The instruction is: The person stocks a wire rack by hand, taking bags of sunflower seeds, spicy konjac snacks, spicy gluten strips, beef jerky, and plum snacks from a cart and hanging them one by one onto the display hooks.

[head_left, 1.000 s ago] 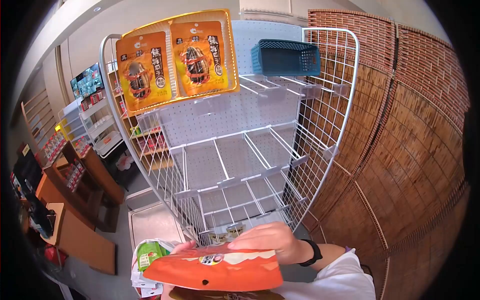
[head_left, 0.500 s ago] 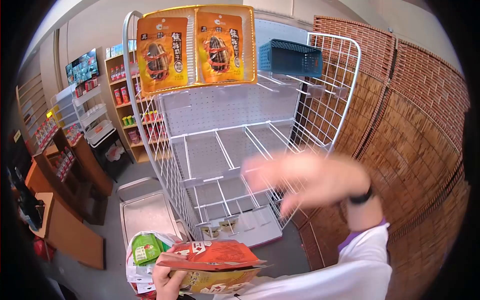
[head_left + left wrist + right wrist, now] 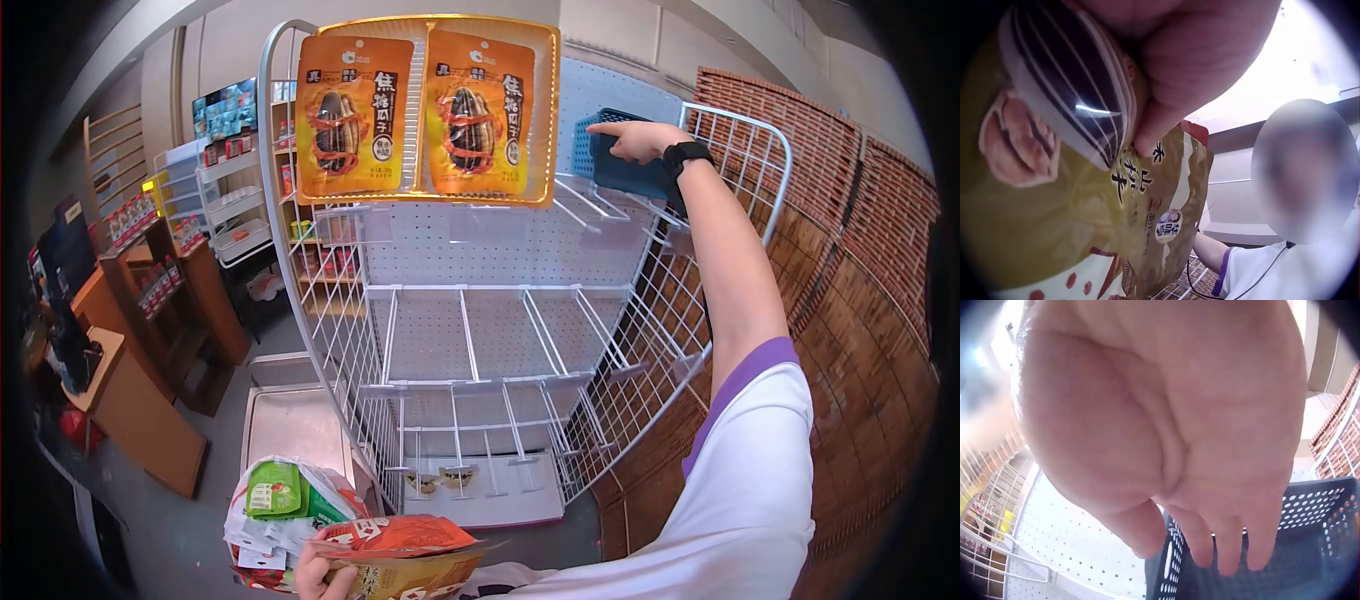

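Note:
In the head view my left hand (image 3: 322,574) grips several snack bags at the bottom, a red one (image 3: 400,535) above a yellow-brown one (image 3: 425,575). The left wrist view shows the thumb and fingers of that hand (image 3: 1204,56) pinching the olive-gold bag (image 3: 1072,219). Up at the rack's top right, my right hand (image 3: 640,141) reaches over the blue-green basket (image 3: 630,178). Seen in the right wrist view, the right hand (image 3: 1166,425) holds nothing, its fingers extended at the near side of the basket (image 3: 1285,562); whether they touch it I cannot tell.
Two orange seed packets (image 3: 355,120) sit in a gold tray (image 3: 420,198) at the rack's top left. Wire hooks (image 3: 462,330) fill the tiers below. A bag of green and white packets (image 3: 275,490) and a metal cart (image 3: 295,430) stand lower left; woven screens (image 3: 860,340) stand at right.
My right hand has let go of the bags and moved up and right to the basket. My left hand still holds the bags, slightly lower and further left. The view has shifted.

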A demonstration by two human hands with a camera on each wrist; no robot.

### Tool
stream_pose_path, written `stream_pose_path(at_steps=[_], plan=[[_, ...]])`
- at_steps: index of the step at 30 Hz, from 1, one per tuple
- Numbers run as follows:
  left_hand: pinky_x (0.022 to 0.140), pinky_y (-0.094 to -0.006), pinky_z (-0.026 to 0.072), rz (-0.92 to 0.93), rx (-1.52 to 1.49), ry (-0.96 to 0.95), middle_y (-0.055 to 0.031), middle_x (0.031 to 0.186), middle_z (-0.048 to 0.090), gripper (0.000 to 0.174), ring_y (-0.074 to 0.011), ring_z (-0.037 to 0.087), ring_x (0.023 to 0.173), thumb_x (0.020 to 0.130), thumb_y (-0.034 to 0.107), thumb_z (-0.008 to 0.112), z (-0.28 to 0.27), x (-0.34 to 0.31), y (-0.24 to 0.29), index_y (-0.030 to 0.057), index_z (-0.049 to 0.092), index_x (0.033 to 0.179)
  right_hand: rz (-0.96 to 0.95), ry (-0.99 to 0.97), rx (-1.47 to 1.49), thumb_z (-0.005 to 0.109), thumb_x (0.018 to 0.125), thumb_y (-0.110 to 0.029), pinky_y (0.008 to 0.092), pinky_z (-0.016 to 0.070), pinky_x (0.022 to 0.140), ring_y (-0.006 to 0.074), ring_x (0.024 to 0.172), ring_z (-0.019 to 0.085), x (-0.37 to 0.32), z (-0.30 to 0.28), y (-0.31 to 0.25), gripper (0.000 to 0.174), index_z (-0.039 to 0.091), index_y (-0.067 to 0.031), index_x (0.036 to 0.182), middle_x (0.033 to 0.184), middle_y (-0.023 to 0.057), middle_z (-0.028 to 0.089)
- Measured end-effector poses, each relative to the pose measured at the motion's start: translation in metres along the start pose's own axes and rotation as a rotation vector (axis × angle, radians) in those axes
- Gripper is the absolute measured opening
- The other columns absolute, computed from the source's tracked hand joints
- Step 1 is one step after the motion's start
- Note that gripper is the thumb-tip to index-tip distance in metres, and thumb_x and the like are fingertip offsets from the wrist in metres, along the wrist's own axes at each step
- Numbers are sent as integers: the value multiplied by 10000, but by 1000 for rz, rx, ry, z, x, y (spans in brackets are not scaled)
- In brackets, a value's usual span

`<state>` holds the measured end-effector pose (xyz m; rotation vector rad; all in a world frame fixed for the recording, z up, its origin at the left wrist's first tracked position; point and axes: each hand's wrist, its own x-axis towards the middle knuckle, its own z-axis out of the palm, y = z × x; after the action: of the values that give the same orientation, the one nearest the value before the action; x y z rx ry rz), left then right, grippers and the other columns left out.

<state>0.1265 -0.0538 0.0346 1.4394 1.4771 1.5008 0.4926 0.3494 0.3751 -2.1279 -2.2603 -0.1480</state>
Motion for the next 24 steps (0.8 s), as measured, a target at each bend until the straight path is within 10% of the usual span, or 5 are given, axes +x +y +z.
stream_pose_path(at_steps=[8, 15, 24], plan=[[759, -258, 388, -121, -42, 98, -91, 948, 523, 89, -173, 482, 846, 796, -28, 542, 17, -9, 6, -49, 534, 882, -153, -10, 245, 461, 920, -174, 332, 506, 803, 191, 969, 585, 52, 9, 19, 402, 413, -177, 1318, 1129, 90, 580], [726, -258, 385, -269, -27, 77, -78, 897, 515, 100, -164, 474, 795, 806, -39, 526, 19, -4, 8, -45, 545, 904, -222, 242, 216, 585, 797, -103, 296, 510, 508, 193, 531, 623, 45, 9, 10, 96, 611, -26, 846, 631, 78, 631], [648, -271, 345, -55, 15, 9, -59, 766, 414, 116, -162, 401, 713, 778, -28, 566, 25, 9, 12, -2, 465, 727, -245, 567, 250, 532, 676, -36, 353, 508, 632, 297, 662, 643, 18, 25, -25, 152, 664, 6, 738, 689, 193, 635]])
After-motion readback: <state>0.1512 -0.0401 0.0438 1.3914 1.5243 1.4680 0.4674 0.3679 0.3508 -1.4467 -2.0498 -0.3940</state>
